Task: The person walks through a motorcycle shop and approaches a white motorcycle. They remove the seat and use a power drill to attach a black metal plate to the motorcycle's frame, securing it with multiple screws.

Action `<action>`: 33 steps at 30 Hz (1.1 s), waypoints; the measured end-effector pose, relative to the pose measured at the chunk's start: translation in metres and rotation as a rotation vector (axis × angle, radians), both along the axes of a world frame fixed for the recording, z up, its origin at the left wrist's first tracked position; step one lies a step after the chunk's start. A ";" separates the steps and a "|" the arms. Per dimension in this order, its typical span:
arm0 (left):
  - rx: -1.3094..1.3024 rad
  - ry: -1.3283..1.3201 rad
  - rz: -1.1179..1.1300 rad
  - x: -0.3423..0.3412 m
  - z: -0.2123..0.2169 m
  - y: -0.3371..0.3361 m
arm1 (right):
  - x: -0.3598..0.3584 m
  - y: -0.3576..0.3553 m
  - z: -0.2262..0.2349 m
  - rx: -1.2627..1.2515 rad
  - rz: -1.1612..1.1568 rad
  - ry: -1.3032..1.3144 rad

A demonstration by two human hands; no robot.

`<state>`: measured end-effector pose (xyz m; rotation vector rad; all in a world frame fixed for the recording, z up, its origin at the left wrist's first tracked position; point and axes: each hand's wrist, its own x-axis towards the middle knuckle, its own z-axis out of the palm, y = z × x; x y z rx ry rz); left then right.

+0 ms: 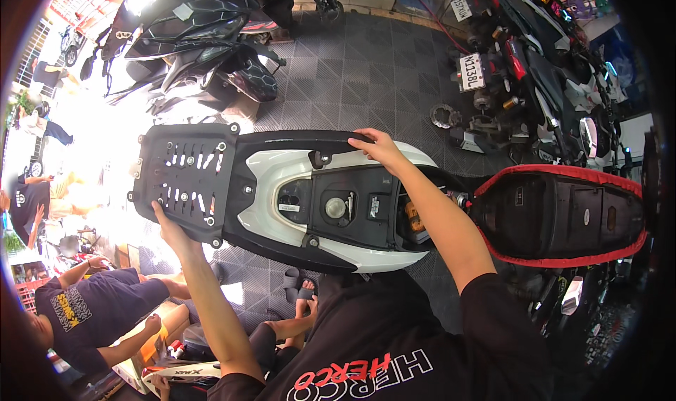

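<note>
A black luggage rack has a flat slotted plate point(196, 168) with bolts, over the tail of a white and black scooter point(282, 163). Long black side arms point(296, 257) run from the plate along both flanks. My left hand point(172, 230) grips the plate's near edge, one digit on top and the others mostly hidden. On the far side, my right hand point(380, 152) has its fingers over the end of the far side arm point(282, 142). The scooter's seat point(556, 216), red-edged, is flipped up to the right, baring the fuel cap point(335, 208) and storage well.
Parked motorcycles stand at the back left point(186, 31) and along the right point(535, 70). A seated person point(98, 316) is at the lower left beside another white scooter part point(186, 373). Dark tiles point(366, 70) cover the floor. Other people are in the bright area at left.
</note>
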<state>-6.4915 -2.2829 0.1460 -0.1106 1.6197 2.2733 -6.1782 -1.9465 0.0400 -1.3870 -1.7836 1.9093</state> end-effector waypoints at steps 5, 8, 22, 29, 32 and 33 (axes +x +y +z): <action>-0.019 -0.021 0.022 0.003 -0.007 -0.002 | 0.004 0.002 -0.002 0.029 -0.005 0.006; -0.032 -0.035 0.034 0.004 -0.015 -0.005 | 0.004 0.001 -0.007 0.015 -0.016 0.040; -0.042 -0.062 0.054 -0.006 -0.034 -0.019 | -0.004 -0.007 -0.016 0.060 -0.010 0.046; -0.072 -0.047 0.075 0.001 -0.032 -0.016 | -0.007 -0.005 -0.035 0.139 0.049 0.021; -0.081 -0.059 0.096 0.000 -0.037 -0.018 | -0.008 -0.004 -0.041 0.175 0.079 0.013; -0.081 -0.064 0.102 -0.001 -0.040 -0.018 | -0.007 -0.004 -0.042 0.198 0.095 0.006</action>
